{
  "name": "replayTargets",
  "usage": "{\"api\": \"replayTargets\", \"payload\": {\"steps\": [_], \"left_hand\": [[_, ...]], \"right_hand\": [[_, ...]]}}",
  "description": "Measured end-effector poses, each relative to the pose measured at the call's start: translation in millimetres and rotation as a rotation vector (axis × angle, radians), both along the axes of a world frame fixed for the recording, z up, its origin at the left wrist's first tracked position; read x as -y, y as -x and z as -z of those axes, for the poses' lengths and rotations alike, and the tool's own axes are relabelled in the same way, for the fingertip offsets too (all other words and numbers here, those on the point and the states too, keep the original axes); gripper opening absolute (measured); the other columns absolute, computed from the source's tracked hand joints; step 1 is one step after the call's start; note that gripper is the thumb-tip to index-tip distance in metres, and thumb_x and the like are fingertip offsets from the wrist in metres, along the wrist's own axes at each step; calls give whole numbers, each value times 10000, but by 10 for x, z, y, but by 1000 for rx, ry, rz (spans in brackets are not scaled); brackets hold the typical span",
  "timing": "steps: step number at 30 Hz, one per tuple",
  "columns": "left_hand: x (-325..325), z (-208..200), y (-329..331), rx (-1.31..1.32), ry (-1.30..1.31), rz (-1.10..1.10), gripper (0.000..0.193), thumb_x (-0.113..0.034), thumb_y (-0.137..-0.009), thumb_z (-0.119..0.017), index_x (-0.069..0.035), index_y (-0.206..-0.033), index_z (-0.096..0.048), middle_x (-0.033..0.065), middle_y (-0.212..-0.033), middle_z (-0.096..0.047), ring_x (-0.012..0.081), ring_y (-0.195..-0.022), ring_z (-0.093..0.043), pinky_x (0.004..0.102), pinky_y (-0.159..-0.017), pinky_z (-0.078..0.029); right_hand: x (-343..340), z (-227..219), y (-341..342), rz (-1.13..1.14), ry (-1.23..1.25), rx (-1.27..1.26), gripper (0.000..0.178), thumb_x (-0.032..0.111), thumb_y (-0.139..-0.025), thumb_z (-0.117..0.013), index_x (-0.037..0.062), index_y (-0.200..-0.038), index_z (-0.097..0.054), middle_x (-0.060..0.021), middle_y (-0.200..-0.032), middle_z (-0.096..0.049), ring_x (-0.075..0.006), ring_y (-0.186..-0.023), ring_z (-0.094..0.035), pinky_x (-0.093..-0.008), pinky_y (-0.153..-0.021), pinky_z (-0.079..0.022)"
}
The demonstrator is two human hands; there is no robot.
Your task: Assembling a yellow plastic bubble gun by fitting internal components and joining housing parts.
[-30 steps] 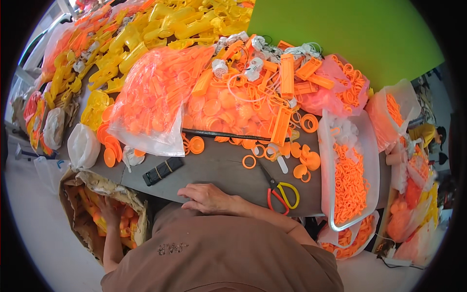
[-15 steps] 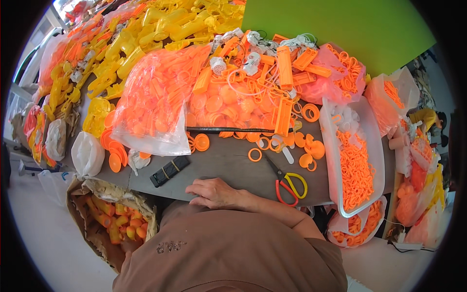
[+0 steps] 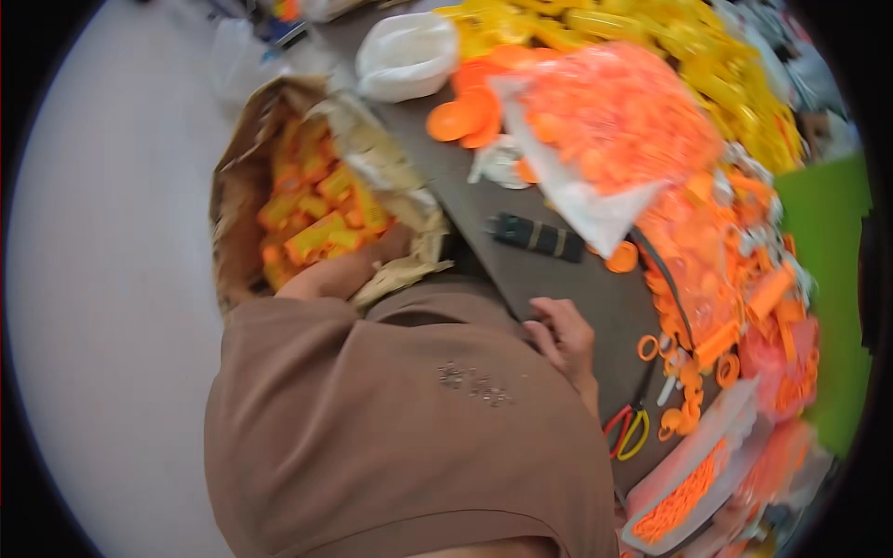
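Note:
My left hand (image 3: 393,244) reaches into a big brown paper sack (image 3: 233,200) at the left, beside the table. Its fingers are hidden there, so I cannot see what they touch. Around it in the sack lie several orange and yellow plastic parts (image 3: 321,232), tube-like in shape. At the table's near edge rests my right hand (image 3: 566,339), loosely bent with fingers apart and nothing in them. Scissors (image 3: 631,430) with one red and one yellow handle lie close to its wrist. Beyond that hand is a black bundle (image 3: 538,237) with thin bands round it.
On the grey table (image 3: 581,284) are a clear bag of orange parts (image 3: 623,121), orange discs (image 3: 465,116), a white bag (image 3: 407,56) and heaped yellow parts (image 3: 735,84). A translucent bin (image 3: 735,423) holds small orange rings. A green board (image 3: 823,298) stands at the right.
The view has swung to the left, toward the paper sack, and the table now appears tilted. My left arm now shows, reaching into the sack. My right hand stays at the table edge.

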State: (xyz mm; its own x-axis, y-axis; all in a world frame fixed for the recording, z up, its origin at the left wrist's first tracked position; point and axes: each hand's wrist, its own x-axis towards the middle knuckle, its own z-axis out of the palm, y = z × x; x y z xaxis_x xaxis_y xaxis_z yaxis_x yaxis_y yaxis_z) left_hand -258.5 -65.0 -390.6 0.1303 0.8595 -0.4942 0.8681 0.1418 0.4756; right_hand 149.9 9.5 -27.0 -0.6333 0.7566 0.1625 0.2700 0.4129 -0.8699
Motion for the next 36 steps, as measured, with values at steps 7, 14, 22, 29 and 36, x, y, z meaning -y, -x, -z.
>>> {"api": "replayTargets", "payload": {"steps": [7,14,22,29,36], "left_hand": [[216,-1715,-636,368,-83,-434,405,-262,-812,-545,-21,-1137,-534,230,-1193,-476,382,-1080,-469,447,-913,-406],[227,-1105,-433,-17,50,13,427,-294,-847,-512,-74,-1212,-507,193,-1293,-403,350,-1199,-382,469,-982,-365],[-38,-2178,544,-382,-902,-502,543,-182,-718,-730,-121,-1221,-537,170,-1150,-518,355,-998,-528,429,-838,-432],[225,-2344,1479,-980,-179,-582,661,-90,-806,-578,-220,-1399,-316,161,-1377,-356,376,-1176,-441,454,-976,-387],[573,-2294,2269,-849,-22,-467,784,-90,-831,-580,-194,-1484,-159,121,-1442,-334,331,-1167,-454,389,-967,-391]], "right_hand": [[-36,-6,34,50,30,-23,247,-62,-741,-656,7,-975,-621,-71,-771,-559,-125,-601,-528,-234,-530,-424],[-21,-5,57,40,-17,-1,234,-91,-756,-628,-12,-976,-614,-59,-764,-535,-112,-620,-493,-223,-543,-394],[23,-37,78,71,-48,17,228,-66,-747,-655,2,-961,-618,-88,-759,-561,-160,-596,-537,-256,-544,-432],[42,-37,73,128,-39,61,180,-79,-782,-611,-14,-949,-611,-66,-767,-538,-133,-646,-499,-228,-589,-400],[95,-81,143,222,-59,145,138,-70,-792,-603,-11,-916,-607,-69,-776,-544,-143,-665,-504,-229,-601,-397]]}}
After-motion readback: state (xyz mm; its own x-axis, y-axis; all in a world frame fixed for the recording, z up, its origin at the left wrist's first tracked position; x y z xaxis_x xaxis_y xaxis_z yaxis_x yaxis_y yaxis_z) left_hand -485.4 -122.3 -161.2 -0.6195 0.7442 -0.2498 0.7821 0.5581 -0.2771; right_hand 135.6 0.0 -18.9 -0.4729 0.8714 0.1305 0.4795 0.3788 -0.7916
